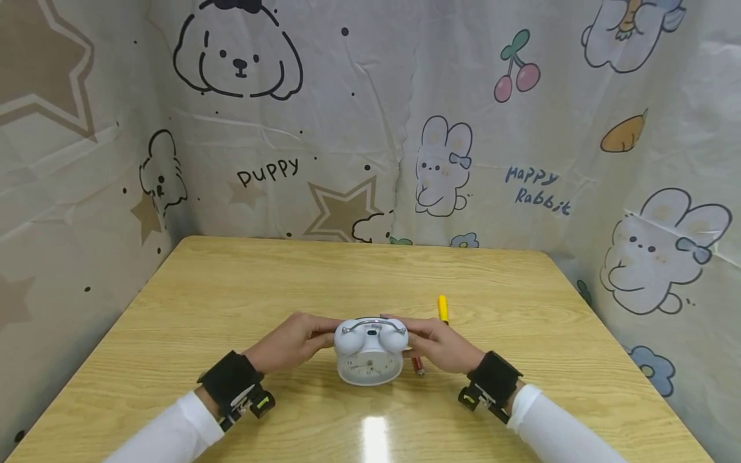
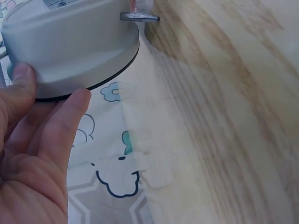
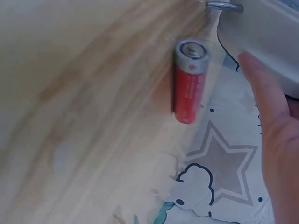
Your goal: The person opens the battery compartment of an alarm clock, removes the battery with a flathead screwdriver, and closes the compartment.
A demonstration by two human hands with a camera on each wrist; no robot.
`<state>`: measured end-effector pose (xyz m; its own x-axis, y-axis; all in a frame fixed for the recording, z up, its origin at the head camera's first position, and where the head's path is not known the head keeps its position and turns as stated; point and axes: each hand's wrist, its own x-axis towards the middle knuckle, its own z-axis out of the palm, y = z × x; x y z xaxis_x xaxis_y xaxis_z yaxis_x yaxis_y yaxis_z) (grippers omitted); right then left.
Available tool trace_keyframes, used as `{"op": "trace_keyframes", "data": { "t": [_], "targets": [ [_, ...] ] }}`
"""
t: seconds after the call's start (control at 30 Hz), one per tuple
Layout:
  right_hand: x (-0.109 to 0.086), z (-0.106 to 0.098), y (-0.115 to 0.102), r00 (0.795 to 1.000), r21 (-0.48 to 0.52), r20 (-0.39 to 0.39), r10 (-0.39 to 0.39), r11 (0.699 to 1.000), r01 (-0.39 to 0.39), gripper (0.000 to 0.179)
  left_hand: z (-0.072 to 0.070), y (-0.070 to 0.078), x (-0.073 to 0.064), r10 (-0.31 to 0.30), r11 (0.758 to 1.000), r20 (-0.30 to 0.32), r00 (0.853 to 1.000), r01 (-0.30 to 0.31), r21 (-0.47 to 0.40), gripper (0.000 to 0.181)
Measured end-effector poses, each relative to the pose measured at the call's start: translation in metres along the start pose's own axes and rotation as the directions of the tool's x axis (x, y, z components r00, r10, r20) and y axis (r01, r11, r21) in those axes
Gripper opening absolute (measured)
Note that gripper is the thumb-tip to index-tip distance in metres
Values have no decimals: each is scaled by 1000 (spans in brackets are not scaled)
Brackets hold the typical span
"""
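Observation:
A white twin-bell alarm clock (image 1: 369, 368) stands over the middle of the table, its dial toward me and tilted upward. From its left side my left hand (image 1: 292, 344) grips it; the left wrist view shows the thumb on the casing (image 2: 74, 46) and the fingertips at the dark-edged back rim. On the opposite side my right hand (image 1: 446, 346) holds the clock, with fingers reaching behind it. A red battery (image 3: 189, 88) with a silver end lies on the table beside the right hand. Short metal feet show under the casing in both wrist views.
Beyond the right hand lies a yellow handle (image 1: 442, 307) with a dark lower part, partly hidden by that hand. The wooden table (image 1: 231, 283) ends at a printed cloth backdrop (image 1: 347, 128) at the back and sides.

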<state>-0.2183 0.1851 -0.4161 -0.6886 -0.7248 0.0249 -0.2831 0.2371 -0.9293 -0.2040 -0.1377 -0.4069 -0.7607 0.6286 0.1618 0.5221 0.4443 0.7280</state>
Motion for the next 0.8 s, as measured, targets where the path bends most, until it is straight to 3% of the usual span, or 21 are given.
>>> {"op": "trace_keyframes", "data": {
  "t": [0.3, 0.43, 0.5, 0.63, 0.8],
  "targets": [
    [1, 6, 5, 998, 18, -31, -45, 999, 46, 53, 5, -2, -3, -39, 999, -41, 998, 40, 10, 37],
    [-5, 9, 2, 990, -44, -118, -73, 997, 68, 50, 8, 0, -6, 14, 998, -99, 995, -8, 58, 42],
    [-9, 11, 0, 978, -75, -179, -109, 992, 97, 48, 11, 0, -8, 76, 994, -164, 984, -61, 94, 42],
    [-14, 14, -2, 943, -138, -279, -183, 979, 149, 46, 15, 4, -13, 188, 976, -297, 936, -145, 161, 46],
    [-21, 20, -4, 898, -368, -306, -316, 909, 194, 52, 22, 11, -18, 275, 957, -348, 896, -220, 189, 71]
  ]
}}
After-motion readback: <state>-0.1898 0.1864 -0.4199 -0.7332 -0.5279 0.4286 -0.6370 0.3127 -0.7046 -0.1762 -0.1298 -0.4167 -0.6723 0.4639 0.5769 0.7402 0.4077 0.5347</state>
